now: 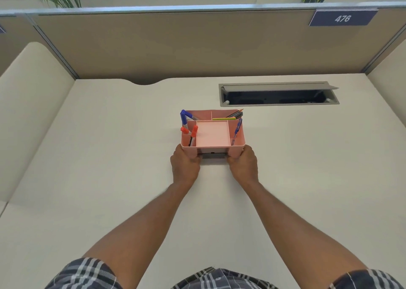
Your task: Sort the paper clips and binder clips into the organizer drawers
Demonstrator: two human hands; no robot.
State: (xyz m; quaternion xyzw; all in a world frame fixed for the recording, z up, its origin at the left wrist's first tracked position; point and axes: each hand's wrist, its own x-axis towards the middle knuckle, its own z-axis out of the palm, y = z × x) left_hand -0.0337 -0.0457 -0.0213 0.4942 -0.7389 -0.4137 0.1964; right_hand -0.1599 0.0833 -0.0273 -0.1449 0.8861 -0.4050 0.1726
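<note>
A pink desk organizer (238,145) stands in the middle of the white desk (109,179). Its compartments hold blue and red markers (183,119), a blue pen (237,129), pencils (236,114) and a shallow bare middle tray (212,134). My left hand (185,168) grips the organizer's front left corner. My right hand (243,165) grips the front right corner. Between my hands, a dark drawer opening (212,155) shows at the organizer's base. No paper clips or binder clips are visible.
A grey cable hatch (279,94) with its lid raised sits in the desk behind and right of the organizer. Beige partition walls (175,45) enclose the desk at the back and sides, with a sign reading 476 (342,18).
</note>
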